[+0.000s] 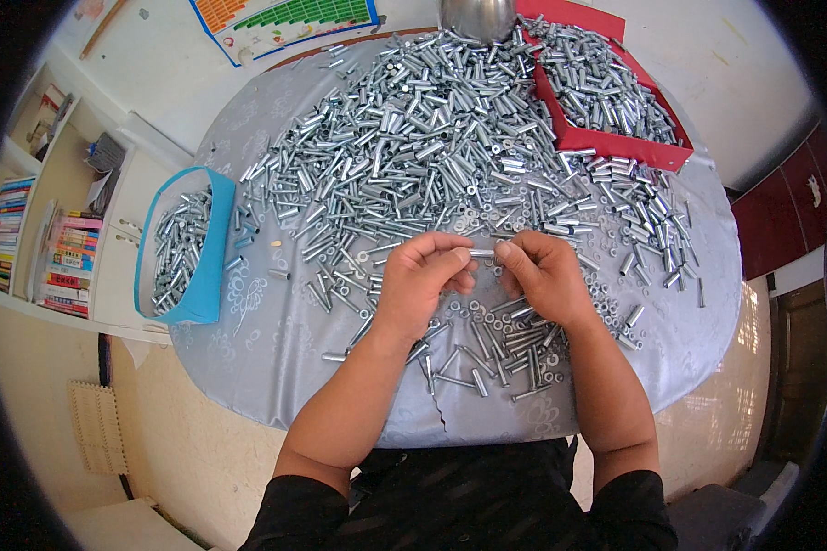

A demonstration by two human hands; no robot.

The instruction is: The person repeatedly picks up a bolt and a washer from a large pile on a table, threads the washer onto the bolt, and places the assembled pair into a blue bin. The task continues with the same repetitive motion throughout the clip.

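Between the fingertips of both hands, above the middle of the table, is a slim silver metal bolt. My left hand pinches its left end with thumb and forefinger, the other fingers curled in. At its right end my right hand closes thumb against fingers; exactly what is under that thumb is hidden. Below the hands lie loose long bolts and metal sleeves. Small nuts and washers are scattered by my right wrist. A large heap of metal sleeves and bolts spreads beyond my hands.
On the left stands a blue fabric bin with metal pieces inside. A red box heaped with similar pieces is at the far right, beside a metal pot. A grey patterned cloth covers the round table. Bookshelves stand left.
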